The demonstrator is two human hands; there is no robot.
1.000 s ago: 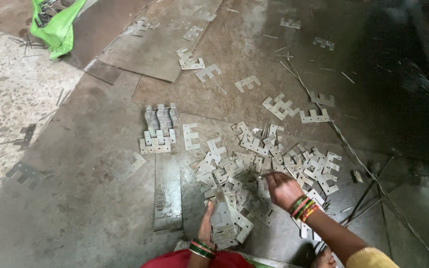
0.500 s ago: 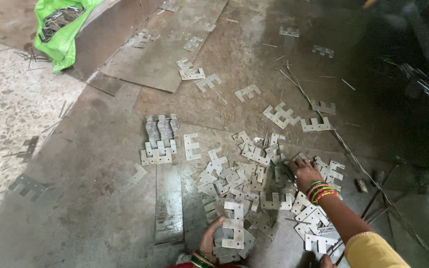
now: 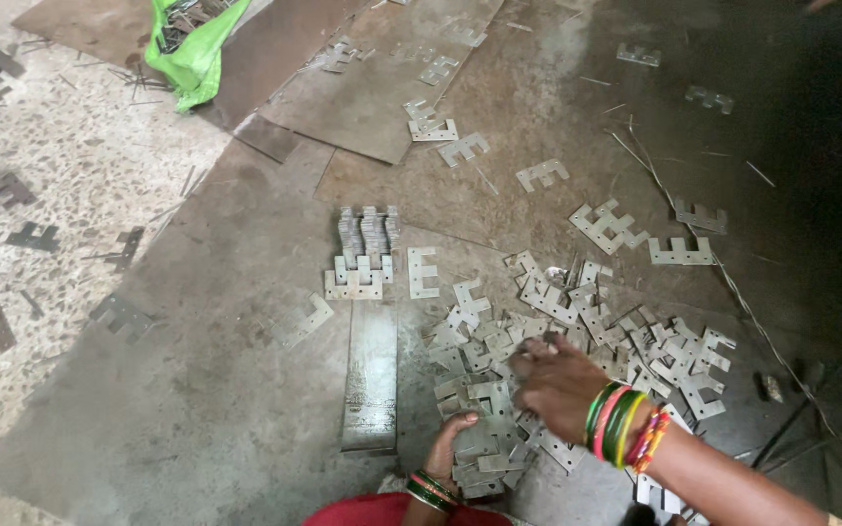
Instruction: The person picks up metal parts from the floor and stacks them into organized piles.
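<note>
Below, both hands [image 3: 559, 383] [image 3: 452, 440] touch grey E-shaped plates [image 3: 577, 321]; green bag [image 3: 192, 54] far.

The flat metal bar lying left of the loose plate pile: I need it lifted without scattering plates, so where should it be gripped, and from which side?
Probably grip the flat metal bar by its long edges near the middle, coming from its left side. It lies flat on the metal floor sheet; the plate pile and left hand crowd its right and near end.

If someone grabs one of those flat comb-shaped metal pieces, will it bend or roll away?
Probably stiff: each flat metal piece looks like cut sheet. Being flat, it likely slides rather than rolls. Its prongs might snag others in the loose pile.
</note>
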